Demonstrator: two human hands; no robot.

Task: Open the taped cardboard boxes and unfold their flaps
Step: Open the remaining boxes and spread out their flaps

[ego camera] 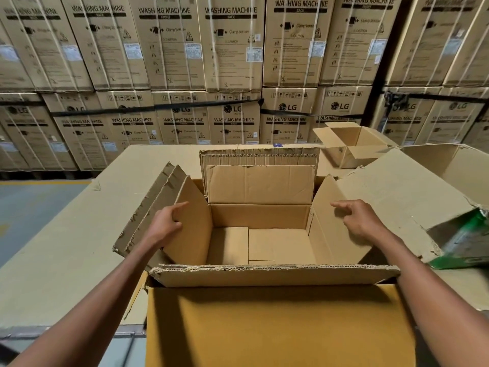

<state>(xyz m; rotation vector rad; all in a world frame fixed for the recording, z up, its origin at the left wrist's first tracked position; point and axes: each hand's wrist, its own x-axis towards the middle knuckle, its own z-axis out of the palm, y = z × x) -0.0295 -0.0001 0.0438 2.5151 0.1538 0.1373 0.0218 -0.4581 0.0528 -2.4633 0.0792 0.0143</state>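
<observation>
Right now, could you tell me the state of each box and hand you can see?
Front box: open, empty, flaps spread.
Left hand: fingers loosely curled at the left flap.
Right hand: fingers loosely curled at the right flap.
Small box: open.
Torn box: open, torn edges.
</observation>
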